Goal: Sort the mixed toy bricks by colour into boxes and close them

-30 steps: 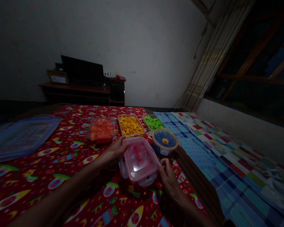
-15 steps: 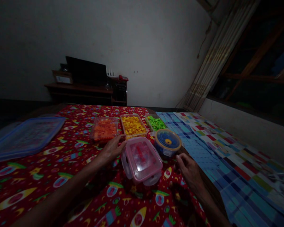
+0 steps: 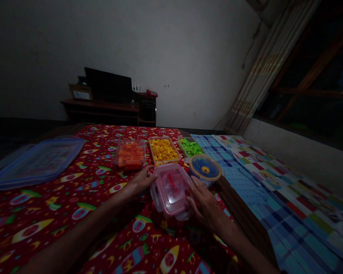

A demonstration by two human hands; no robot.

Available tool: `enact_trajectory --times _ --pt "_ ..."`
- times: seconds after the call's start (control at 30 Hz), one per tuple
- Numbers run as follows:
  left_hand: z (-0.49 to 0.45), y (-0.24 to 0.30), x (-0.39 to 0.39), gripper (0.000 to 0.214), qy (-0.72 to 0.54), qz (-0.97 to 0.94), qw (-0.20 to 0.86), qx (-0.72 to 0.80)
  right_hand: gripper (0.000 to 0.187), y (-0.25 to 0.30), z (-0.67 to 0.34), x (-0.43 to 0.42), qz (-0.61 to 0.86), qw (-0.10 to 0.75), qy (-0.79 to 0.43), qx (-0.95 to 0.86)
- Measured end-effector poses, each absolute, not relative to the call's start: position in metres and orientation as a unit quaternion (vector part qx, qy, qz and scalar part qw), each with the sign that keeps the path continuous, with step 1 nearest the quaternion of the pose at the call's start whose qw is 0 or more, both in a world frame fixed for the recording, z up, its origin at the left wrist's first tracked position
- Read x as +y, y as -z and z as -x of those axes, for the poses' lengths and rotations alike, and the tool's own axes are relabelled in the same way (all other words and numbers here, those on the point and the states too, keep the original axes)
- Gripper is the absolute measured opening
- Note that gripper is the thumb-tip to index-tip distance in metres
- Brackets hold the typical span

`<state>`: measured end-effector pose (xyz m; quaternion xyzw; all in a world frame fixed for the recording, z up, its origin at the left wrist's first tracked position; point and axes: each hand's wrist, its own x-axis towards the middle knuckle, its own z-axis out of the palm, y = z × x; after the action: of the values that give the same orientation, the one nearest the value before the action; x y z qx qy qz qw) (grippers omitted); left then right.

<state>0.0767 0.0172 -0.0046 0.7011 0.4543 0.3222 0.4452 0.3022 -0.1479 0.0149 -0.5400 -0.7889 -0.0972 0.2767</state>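
Note:
A clear plastic box with a pink-rimmed lid (image 3: 170, 190) sits near the table's front, with something red showing through the lid. My left hand (image 3: 141, 180) holds its left corner, and my right hand (image 3: 204, 199) grips its right side. Just beyond stand open trays of small orange pieces (image 3: 130, 154), yellow pieces (image 3: 163, 149) and green pieces (image 3: 190, 147). A round blue container with an orange rim (image 3: 205, 170) sits just past my right fingers.
A large blue-rimmed clear lid (image 3: 37, 163) lies on the red rocket-print cloth (image 3: 45, 205) at left. A blue checked cloth (image 3: 288, 201) covers the surface at right, past a wooden edge (image 3: 246, 217). A low desk with a dark screen (image 3: 108, 85) stands against the far wall.
My right hand moved off to the right of the box, then came back onto its right side. The whole view has drifted slightly.

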Motion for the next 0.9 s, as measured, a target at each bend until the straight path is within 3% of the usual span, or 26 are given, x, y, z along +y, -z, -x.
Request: enact_trajectory --times 0.13,0.37,0.77,0.9 --pt "-0.079 0.006 0.019 0.061 -0.337 -0.678 0.477 0.447 0.045 -0.005 -0.294 -0.14 0.53 0.226 0.064 -0.815" --pt "-0.081 0.012 0.019 0.049 -0.355 -0.642 0.551 0.397 0.044 -0.001 -0.293 -0.145 0.544 0.225 0.073 -0.805" --pt "-0.085 0.004 0.009 0.062 -0.376 -0.532 0.645 0.398 0.041 -0.001 -0.289 -0.142 0.55 0.208 0.091 -0.804" --pt "-0.084 0.004 0.007 0.048 -0.37 -0.509 0.681 0.375 0.04 -0.001 -0.287 -0.143 0.547 0.22 0.103 -0.801"
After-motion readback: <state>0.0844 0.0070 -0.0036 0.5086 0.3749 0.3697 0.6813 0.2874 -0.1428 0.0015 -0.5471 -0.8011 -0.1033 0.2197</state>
